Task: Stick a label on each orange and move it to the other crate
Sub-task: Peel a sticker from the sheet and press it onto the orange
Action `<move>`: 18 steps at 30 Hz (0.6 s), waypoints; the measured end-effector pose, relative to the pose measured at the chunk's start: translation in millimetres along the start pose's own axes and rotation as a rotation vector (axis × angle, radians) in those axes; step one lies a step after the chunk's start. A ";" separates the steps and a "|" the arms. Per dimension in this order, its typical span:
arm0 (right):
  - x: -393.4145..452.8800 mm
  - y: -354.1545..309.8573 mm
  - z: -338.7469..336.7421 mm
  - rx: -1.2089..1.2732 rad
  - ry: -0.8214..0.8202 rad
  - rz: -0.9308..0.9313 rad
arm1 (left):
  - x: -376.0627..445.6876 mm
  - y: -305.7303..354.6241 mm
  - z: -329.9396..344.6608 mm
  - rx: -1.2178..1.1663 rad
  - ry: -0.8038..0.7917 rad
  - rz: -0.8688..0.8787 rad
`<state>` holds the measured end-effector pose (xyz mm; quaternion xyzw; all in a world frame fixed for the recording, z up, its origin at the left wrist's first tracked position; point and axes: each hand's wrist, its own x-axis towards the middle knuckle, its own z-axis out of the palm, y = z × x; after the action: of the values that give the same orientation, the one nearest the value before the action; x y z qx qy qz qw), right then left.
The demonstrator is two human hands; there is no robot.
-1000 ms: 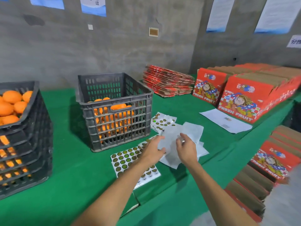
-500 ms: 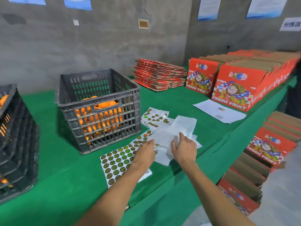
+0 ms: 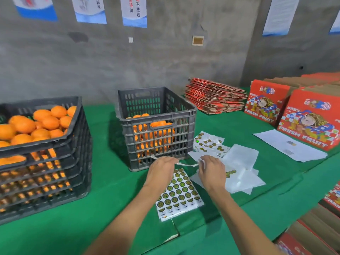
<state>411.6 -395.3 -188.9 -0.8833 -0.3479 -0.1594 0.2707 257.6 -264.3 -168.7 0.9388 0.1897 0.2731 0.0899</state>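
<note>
Two bare forearms enter from the bottom edge. No sleeves in view on either; both arms uncovered from the frame edge to the wrist. Left hand (image 3: 161, 172) bare: no glove, ring or watch seen. Right hand (image 3: 211, 172) likewise bare, wrist without band or strap. Fingertips blurred; nails not readable.

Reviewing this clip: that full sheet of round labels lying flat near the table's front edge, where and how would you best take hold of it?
The label sheet lies flat on the green table, so there is nothing to wrap around. Probably best to pinch its bare white near corner, by the table's front edge, with thumb under and fingers on top, coming from the person's side. The far end lies under the left hand.
</note>
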 end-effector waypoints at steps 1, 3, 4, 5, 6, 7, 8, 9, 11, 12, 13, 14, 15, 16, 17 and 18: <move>-0.2 -17.8 3.7 0.041 0.012 -0.039 | -12.1 -10.5 -7.6 0.006 0.017 -0.006; -3.4 -54.1 12.7 0.119 0.014 -0.132 | -39.0 -33.4 -22.4 0.018 0.061 -0.027; -6.6 -73.1 18.5 0.154 0.010 -0.184 | -53.0 -46.6 -29.2 0.025 0.076 -0.043; -10.6 -90.3 24.7 0.184 0.007 -0.231 | -66.2 -58.9 -34.6 0.030 0.086 -0.067; -16.0 -107.7 31.5 0.213 0.000 -0.273 | -78.8 -72.1 -40.1 0.028 0.090 -0.100; -21.9 -124.6 38.7 0.238 -0.015 -0.307 | -90.2 -85.6 -45.4 0.018 0.093 -0.132; -28.3 -140.7 45.9 0.253 -0.038 -0.338 | -101.0 -98.6 -50.3 0.001 0.094 -0.162; -33.8 -155.2 53.5 0.263 -0.065 -0.368 | -111.9 -110.6 -54.6 -0.009 0.092 -0.192; -43.1 -179.0 68.8 0.272 -0.124 -0.412 | -133.7 -131.8 -62.4 0.000 0.066 -0.267; -47.3 -188.8 75.8 0.266 -0.158 -0.423 | -144.8 -141.4 -65.8 -0.002 0.053 -0.307; -51.5 -197.4 81.8 0.255 -0.193 -0.428 | -156.0 -150.1 -69.0 -0.007 0.035 -0.344; -55.6 -204.8 87.1 0.245 -0.230 -0.428 | -165.9 -158.4 -72.0 -0.012 0.009 -0.376; -59.5 -211.4 92.4 0.235 -0.270 -0.425 | -175.1 -166.5 -74.8 -0.010 -0.021 -0.404; -63.6 -216.4 97.8 0.225 -0.316 -0.421 | -183.4 -174.3 -77.4 -0.008 -0.048 -0.429; -67.4 -220.1 103.0 0.218 -0.370 -0.415 | -190.8 -181.0 -79.1 -0.010 -0.073 -0.450; -71.0 -223.3 108.1 0.211 -0.428 -0.412 | -197.5 -186.3 -80.4 -0.015 -0.097 -0.467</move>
<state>215.0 -232.6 -227.0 -0.7747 -0.5834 0.0155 0.2436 2.6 -169.2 -246.9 0.8808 0.3953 0.2006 0.1664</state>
